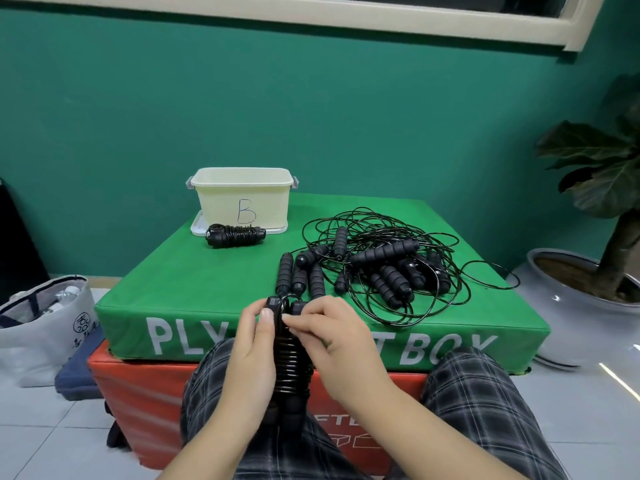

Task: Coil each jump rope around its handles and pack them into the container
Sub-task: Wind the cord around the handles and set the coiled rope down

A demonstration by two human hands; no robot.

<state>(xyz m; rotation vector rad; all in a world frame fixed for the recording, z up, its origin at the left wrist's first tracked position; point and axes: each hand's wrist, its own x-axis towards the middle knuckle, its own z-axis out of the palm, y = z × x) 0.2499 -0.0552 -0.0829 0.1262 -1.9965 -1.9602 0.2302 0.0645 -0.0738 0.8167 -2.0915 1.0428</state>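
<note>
From the head view, the left hand [250,355] curls round the coiled jump rope [290,365] held upright over the lap; the right hand [337,336] pinches its cord near the top; a finished bundle [235,234] lies just before the cream container [242,199] at far left; tangled ropes [377,268] lie right on the green box [207,289].

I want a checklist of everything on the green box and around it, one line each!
Surface: green box stacked on an orange box.
Job's things: cream container marked B, on its lid; coiled rope lying in front of it; tangled ropes at right.
Clutter: nothing seen.
Hands: left hand grips the half-wound rope; right hand pinches its cord near the top.
Cables: nothing seen besides rope cords.
Surroundings: grey bag at left, potted plant at right, green wall.
</note>
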